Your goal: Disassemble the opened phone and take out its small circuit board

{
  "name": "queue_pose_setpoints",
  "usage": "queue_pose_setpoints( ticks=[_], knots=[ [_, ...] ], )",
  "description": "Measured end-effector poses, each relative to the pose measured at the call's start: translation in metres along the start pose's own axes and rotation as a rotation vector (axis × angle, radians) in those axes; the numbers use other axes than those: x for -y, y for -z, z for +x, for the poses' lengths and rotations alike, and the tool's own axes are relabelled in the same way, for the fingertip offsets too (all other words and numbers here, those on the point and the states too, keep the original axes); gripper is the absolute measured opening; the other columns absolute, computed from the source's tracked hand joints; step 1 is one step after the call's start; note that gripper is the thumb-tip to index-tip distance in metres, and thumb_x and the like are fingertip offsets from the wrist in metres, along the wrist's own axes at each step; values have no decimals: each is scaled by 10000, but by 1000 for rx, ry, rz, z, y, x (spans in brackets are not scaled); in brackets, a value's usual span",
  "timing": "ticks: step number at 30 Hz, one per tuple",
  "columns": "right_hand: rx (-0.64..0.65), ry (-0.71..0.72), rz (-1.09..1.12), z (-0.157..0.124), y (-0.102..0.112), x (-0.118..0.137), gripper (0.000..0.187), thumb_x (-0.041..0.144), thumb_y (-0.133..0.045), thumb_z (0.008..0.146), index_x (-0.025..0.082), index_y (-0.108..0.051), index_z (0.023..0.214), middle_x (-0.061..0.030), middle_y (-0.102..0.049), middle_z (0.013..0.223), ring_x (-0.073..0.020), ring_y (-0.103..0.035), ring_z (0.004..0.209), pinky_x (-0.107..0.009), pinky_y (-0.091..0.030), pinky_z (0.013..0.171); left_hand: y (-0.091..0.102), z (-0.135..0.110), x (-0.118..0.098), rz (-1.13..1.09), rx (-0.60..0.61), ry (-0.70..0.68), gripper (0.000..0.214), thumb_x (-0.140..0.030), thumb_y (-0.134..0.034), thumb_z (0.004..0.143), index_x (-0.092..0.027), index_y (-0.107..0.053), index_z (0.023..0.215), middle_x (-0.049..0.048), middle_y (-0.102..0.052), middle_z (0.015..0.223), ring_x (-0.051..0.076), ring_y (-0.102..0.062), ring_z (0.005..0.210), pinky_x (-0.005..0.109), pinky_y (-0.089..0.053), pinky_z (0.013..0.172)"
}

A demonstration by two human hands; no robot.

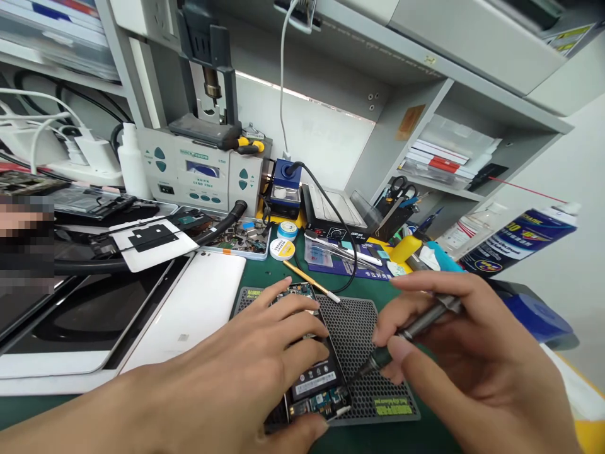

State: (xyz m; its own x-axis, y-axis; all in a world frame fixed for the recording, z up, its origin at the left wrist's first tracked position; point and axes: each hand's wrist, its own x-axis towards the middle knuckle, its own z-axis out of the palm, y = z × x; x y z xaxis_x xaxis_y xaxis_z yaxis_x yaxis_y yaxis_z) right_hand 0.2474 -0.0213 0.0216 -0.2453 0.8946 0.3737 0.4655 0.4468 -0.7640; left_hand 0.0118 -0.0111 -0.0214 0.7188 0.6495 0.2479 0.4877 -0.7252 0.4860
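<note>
The bare left forearm slants in low, and the left hand lies palm down, its fingers spread and slightly bent, the left thumb reaching out apart from them. Opposite, the right hand curls into a pen grip (much as one writes), right thumb angled in, index finger stretched across above.

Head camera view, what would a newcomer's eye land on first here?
Probably the opened phone on the dark honeycomb mat at front centre, with the left hand spread across it. Next, the right hand holding a slim dark tool, its tip by the phone's lower right edge. Behind, at back left, stands a grey control box.
</note>
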Motion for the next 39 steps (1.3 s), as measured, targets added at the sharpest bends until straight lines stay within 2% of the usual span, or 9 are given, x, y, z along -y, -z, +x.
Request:
queue_pose_setpoints(
  ticks=[3, 7, 10, 16, 22, 25, 28, 33, 39],
  knots=[
    [-62, -149, 168, 6, -3, 3, 246, 216, -629, 940, 323, -563, 1152, 17, -701, 819, -127, -649, 530, -214, -607, 504, -1, 4, -2, -36, -56, 19, 207, -269, -655, 891, -253, -658, 1097, -16, -660, 1181, 204, -542, 1176, 421, -264, 1213],
    [-32, -254, 325, 12, -5, 4, 285, 309, -699, 924, 309, -535, 1156, 23, -697, 847, -125, -657, 548, -233, -627, 534, -4, 8, -5, -16, -184, 8, 68, -238, -640, 887, -213, -681, 935, 18, -680, 1002, 214, -566, 1032, 447, -362, 1110],
    [-11, -281, 362, 15, -6, 3, 301, 336, -703, 929, 295, -517, 1161, 22, -696, 867, -125, -668, 568, -236, -627, 555, -9, 8, -7, 18, -275, -41, 60, -243, -637, 887, -201, -679, 889, 17, -676, 885, 203, -578, 936, 462, -336, 1137],
    [11, -314, 374, 16, -5, 5, 328, 375, -697, 938, 294, -497, 1185, 28, -690, 896, -126, -683, 595, -230, -624, 578, -16, 7, -3, 32, -322, -35, 71, -204, -617, 883, -208, -659, 826, 16, -665, 809, 204, -566, 879, 465, -385, 1101],
    [35, -252, 385, 16, -8, -4, 327, 400, -671, 960, 296, -481, 1205, 21, -699, 903, -132, -706, 608, -246, -633, 597, -16, 12, -3, 65, -399, -51, 138, -98, -555, 857, -205, -631, 814, 11, -643, 774, 187, -562, 833, 463, -405, 1087],
    [23, -205, 407, 17, -9, -7, 346, 406, -679, 954, 295, -472, 1208, 19, -704, 889, -136, -712, 605, -249, -641, 591, -10, 12, 0, 81, -377, -49, 158, -93, -520, 875, -203, -606, 801, 18, -627, 763, 187, -548, 819, 457, -422, 1041],
    [-57, -224, 428, 19, -8, -4, 385, 417, -716, 922, 286, -479, 1195, 18, -700, 879, -145, -709, 603, -260, -646, 586, 10, 9, 9, 134, -335, -26, 163, -146, -492, 931, -193, -591, 810, 20, -594, 779, 189, -525, 832, 474, -376, 1034],
    [-148, -234, 397, 24, -5, 0, 400, 452, -727, 898, 283, -490, 1173, 1, -711, 911, -174, -711, 601, -314, -658, 603, 46, 1, 29, 297, -240, 170, 184, -195, -456, 979, -196, -593, 855, 24, -581, 830, 211, -496, 840, 437, -375, 862],
    [-140, -215, 357, 27, -8, -6, 419, 470, -720, 896, 271, -485, 1179, -15, -706, 904, -189, -718, 604, -336, -671, 594, 45, 1, 42, 361, -143, 211, 209, -187, -454, 979, -204, -624, 858, 27, -605, 822, 222, -508, 827, 420, -362, 809]
  ],
)
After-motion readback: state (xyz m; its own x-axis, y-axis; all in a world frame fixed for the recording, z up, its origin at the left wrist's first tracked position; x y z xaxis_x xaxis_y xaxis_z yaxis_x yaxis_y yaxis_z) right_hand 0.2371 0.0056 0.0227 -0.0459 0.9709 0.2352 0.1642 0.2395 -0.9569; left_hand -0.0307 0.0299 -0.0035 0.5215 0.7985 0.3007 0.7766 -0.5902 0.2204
